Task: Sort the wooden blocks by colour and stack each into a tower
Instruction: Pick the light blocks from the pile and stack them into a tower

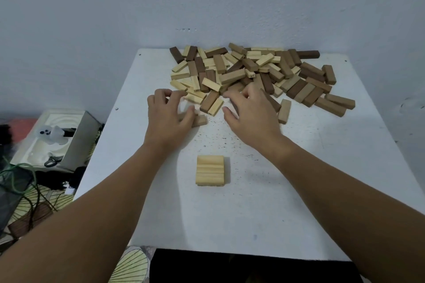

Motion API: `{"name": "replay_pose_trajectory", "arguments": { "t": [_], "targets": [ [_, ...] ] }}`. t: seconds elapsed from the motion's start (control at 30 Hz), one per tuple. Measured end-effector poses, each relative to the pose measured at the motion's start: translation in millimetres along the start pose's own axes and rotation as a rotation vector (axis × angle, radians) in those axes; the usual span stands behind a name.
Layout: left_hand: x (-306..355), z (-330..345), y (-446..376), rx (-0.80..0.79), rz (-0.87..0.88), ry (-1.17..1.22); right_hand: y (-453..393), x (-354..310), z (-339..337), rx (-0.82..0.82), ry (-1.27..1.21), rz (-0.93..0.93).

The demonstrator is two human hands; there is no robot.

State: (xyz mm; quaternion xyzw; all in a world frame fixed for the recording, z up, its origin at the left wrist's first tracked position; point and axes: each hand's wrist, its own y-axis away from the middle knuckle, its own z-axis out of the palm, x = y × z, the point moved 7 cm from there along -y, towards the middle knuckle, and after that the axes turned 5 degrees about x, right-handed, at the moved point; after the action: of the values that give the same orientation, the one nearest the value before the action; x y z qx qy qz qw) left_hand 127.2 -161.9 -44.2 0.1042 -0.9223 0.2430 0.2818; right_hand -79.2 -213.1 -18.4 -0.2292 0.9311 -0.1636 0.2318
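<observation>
- The big pile of wooden blocks [255,76] lies at the far end of the white table [322,167], close to the wall. It is the thing to find everything else by.
- The pile is still all mixed up — pale blocks, mid-brown blocks and dark brown blocks lie over each other every which way.
- On the near side of the pile, well apart from it, sits a small pale stack [210,170]. Pale blocks lie side by side in it, and there looks to be a second layer under them. It is very low, so that tower has only just begun.
- No brown tower and no dark tower can be seen yet. I think nearly all the sorting and stacking is still to do.
- The left hand [167,119] is at the near left edge of the pile. Its fingers and thumb curl round a brownish block [200,120] that lies on the table.
- The right hand [250,117] is at the near edge of the pile too, just right of the left hand. Its fingers bend down onto the blocks there, but they hide what is under them — I cannot tell if it holds one.
- Left of the table, lower down, there is a white box [57,138] with small things in it, and some green wire [20,177].
</observation>
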Motion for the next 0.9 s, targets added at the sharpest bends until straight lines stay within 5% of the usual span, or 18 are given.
{"name": "replay_pose_trajectory", "arguments": {
  "t": [0.13, 0.7, 0.9],
  "targets": [
    [-4, 10, -4, -0.075, -0.008, -0.107, -7, -14, 15, -0.115, 0.116, -0.066],
    [-12, -4, -4, -0.031, -0.211, 0.103, -52, -16, 20, -0.216, 0.208, 0.028],
    [-14, -8, -5, -0.055, -0.253, 0.165, -49, -14, 18, -0.119, 0.208, 0.034]
  ]
}}
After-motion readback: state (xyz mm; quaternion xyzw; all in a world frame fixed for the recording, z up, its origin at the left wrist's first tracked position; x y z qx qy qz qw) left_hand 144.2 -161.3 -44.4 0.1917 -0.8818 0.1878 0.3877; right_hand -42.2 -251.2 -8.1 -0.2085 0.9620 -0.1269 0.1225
